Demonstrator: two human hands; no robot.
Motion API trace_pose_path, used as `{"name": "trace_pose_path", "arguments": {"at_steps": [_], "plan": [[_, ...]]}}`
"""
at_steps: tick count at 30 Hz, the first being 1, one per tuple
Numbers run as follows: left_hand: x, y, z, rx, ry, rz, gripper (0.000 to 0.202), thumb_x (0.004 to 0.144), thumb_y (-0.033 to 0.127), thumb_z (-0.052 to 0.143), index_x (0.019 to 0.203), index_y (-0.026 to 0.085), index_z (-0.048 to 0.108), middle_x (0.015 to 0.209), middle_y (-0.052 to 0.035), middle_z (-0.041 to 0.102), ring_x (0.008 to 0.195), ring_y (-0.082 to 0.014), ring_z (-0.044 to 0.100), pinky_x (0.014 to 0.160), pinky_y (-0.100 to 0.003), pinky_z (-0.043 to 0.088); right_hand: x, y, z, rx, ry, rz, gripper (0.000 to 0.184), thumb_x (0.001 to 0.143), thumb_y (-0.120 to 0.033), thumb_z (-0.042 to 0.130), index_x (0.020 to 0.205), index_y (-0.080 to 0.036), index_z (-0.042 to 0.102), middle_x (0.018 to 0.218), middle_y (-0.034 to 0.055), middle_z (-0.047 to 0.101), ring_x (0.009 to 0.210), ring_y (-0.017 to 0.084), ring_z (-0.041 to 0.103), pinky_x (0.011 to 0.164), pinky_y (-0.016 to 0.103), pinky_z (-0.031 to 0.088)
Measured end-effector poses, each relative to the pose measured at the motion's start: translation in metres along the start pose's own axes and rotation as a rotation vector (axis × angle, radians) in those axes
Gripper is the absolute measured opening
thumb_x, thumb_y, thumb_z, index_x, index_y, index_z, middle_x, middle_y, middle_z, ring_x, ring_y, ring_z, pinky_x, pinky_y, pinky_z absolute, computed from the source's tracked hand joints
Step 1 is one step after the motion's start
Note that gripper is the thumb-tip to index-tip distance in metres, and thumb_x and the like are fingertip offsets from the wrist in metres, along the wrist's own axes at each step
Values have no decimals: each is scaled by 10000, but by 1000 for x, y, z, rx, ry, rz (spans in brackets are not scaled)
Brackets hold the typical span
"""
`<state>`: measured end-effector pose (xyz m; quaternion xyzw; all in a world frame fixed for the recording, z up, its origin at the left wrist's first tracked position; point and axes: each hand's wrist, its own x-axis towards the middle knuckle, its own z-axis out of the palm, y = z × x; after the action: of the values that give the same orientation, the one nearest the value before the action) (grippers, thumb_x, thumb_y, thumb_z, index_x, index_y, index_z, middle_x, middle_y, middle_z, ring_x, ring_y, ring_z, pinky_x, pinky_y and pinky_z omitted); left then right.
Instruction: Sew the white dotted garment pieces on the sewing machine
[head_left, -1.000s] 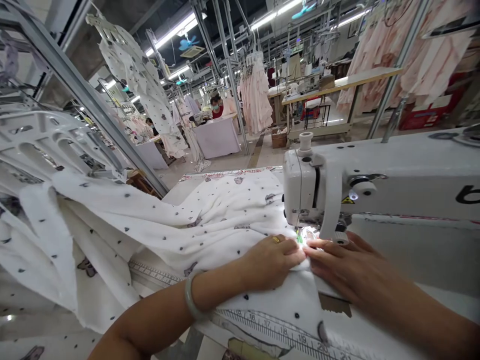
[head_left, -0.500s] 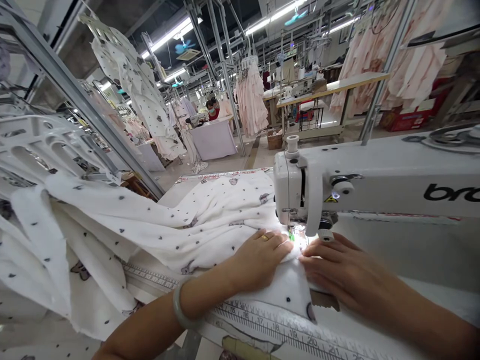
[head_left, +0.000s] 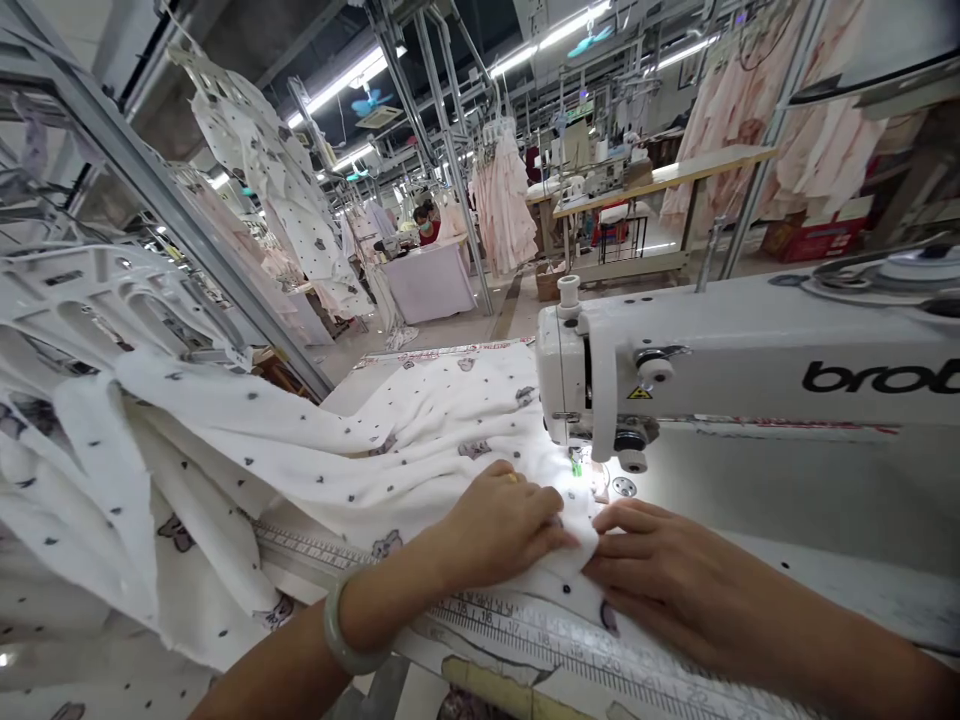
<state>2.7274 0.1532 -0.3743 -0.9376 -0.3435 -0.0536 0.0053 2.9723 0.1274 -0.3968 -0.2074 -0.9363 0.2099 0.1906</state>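
Observation:
White printed fabric (head_left: pixel 420 430) with small dark dots and animal motifs runs from the left across the table to the sewing machine (head_left: pixel 712 360). My left hand (head_left: pixel 502 525), with a ring on one finger, grips the cloth in front of the needle area, thumb and fingers closed on a fold. Just right of it, my right hand (head_left: pixel 660 560) pinches the fabric's edge. A green part (head_left: pixel 576 463) shows at the lit presser foot, beyond both hands. The fingertips of my right hand are partly hidden by the cloth.
A ruler strip (head_left: pixel 540 645) runs along the table's front. On the left, white plastic hangers (head_left: pixel 120 290) crowd beside a metal post (head_left: pixel 187 220). Behind stand pink hanging garments (head_left: pixel 502 200), a wood-edged table (head_left: pixel 667 175) and a seated person (head_left: pixel 427 228).
Both hands have drawn back toward me from the presser foot, with the fabric edge between them. My left fingers, flatter before, are now curled on the cloth. The view has shifted slightly.

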Motion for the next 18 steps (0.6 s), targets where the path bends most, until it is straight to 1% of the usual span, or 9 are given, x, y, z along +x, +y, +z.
{"name": "trace_pose_path", "arguments": {"at_steps": [2, 3, 5, 7, 9, 11, 13, 16, 18], "plan": [[0, 1, 6, 18, -56, 49, 582, 934, 697, 637, 1152, 157, 637, 837, -35, 733, 771, -233, 677, 948, -431, 461, -1, 0, 0, 13, 6, -14, 191, 1055, -194, 509, 1038, -252, 690, 973, 1, 741, 1050, 218, 608, 978, 396, 471], [0, 0, 8, 27, -66, 75, 651, 895, 737, 656, 1194, 159, 634, 852, -39, 730, 793, -241, 679, 958, -440, 457, -2, 1, 0, 6, 15, -23, 187, 1052, -195, 512, 1031, -248, 690, 964, 2, 739, 1046, 217, 610, 987, 404, 464], [-2, -1, 10, 41, -55, 130, 509, 947, 622, 672, 1201, 182, 651, 931, -54, 725, 874, -244, 680, 958, -425, 457, -4, 5, 1, -29, 66, -35, 206, 1059, -204, 498, 987, -236, 689, 923, 11, 727, 980, 210, 620, 983, 421, 457], [-3, -2, 10, 37, -7, 184, 241, 1022, 359, 623, 1189, 191, 667, 1105, -82, 719, 1027, -239, 671, 975, -394, 457, -6, 12, 3, -105, 178, -33, 241, 1070, -212, 474, 949, -223, 682, 888, 23, 715, 886, 201, 626, 943, 427, 464], [-3, -3, 11, 6, 48, 245, 200, 1028, 217, 562, 1186, 171, 675, 1259, -101, 698, 1180, -239, 639, 1038, -380, 449, -8, 22, 5, -209, 311, 3, 217, 1076, -232, 477, 1029, -214, 689, 939, 36, 728, 877, 203, 643, 909, 422, 473], [-3, -3, 15, -38, 83, 292, 215, 1043, 229, 542, 1189, 160, 683, 1315, -100, 697, 1217, -231, 634, 1091, -382, 441, -9, 30, 8, -309, 367, 64, 225, 1074, -279, 504, 1218, -222, 667, 1070, 49, 741, 952, 218, 665, 898, 421, 481], [-3, -5, 20, -70, 97, 305, 228, 1047, 255, 540, 1191, 166, 693, 1284, -90, 719, 1162, -221, 662, 1090, -389, 458, -10, 36, 11, -370, 333, 136, 307, 1068, -330, 521, 1348, -254, 619, 1180, 52, 726, 1035, 236, 668, 925, 438, 477], [0, -11, 30, -92, 111, 310, 244, 1028, 243, 540, 1191, 161, 701, 1250, -96, 734, 1142, -229, 675, 1067, -409, 483, -10, 41, 17, -414, 261, 205, 337, 1062, -386, 520, 1374, -296, 614, 1238, 52, 708, 1107, 263, 661, 988, 484, 442], [3, -16, 34, -97, 121, 317, 258, 1029, 237, 523, 1193, 155, 705, 1249, -105, 736, 1161, -239, 674, 1067, -423, 485, -10, 42, 20, -438, 262, 233, 364, 1066, -407, 503, 1402, -302, 600, 1261, 59, 707, 1139, 276, 658, 1029, 508, 412]]}}
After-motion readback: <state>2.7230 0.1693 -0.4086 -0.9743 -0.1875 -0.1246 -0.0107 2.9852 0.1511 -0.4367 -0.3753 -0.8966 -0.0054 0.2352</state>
